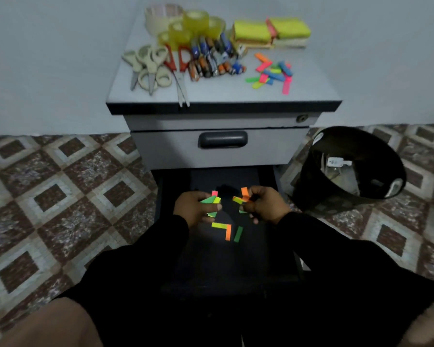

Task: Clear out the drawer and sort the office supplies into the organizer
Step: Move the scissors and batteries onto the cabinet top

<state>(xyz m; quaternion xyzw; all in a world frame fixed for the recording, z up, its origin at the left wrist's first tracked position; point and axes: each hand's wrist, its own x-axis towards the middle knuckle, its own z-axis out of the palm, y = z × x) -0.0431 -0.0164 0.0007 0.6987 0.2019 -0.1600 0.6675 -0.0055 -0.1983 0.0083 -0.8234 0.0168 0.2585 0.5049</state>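
The bottom drawer [281, 254] of a grey cabinet stands pulled out, dark inside. Both hands are down in it. My left hand [193, 207] grips a bunch of green, yellow and pink paper strips [211, 199]. My right hand [263, 205] pinches orange and yellow strips [242, 195]. Three loose strips, yellow, orange and green [228, 231], lie on the drawer floor just below the hands. More coloured strips [273, 72] lie in a pile on the cabinet top [223, 95].
On the cabinet top lie tape rolls [186, 23], scissors [152, 63], batteries and small items [214, 57], and sticky-note pads [271, 32]. A black waste bin [346, 169] with some rubbish leans at the right of the drawer. The upper drawer [221, 146] is closed. Patterned tile floor surrounds.
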